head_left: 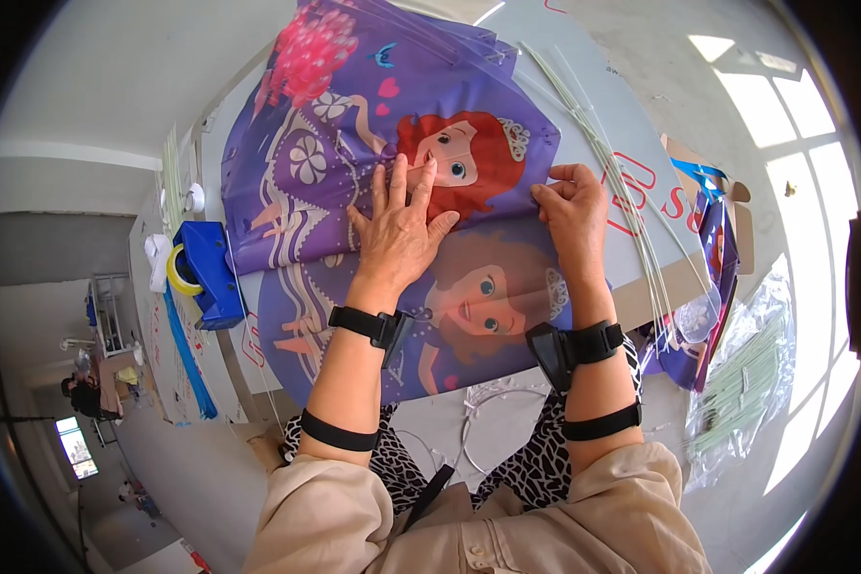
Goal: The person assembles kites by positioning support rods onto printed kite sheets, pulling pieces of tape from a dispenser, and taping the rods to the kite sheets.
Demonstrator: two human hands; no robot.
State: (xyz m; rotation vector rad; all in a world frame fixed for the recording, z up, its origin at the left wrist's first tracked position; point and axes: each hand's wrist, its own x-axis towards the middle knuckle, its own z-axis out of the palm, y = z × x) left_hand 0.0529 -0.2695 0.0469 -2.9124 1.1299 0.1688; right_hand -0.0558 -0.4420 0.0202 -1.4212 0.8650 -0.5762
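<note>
under left hand (pixel 397 234), purple sheet (pixel 349 143), partly hidden

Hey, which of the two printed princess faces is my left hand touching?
The upper, red-haired printed face: your left hand lies partly over it. The lower printed face, with duller brownish hair, lies clear of that hand.

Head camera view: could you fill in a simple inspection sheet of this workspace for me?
Surface: pale grey board with red lettering.
Job's things: upper purple printed layer overlapping a lower printed layer.
Clutter: loose thin rods on the board; blue tape dispenser at the side.
Hands: left hand spread flat on the upper layer; right hand pinching its edge.
Cables: nothing seen for certain.
Surroundings: grey floor with sunlit patches; clear bag of rods.
</note>
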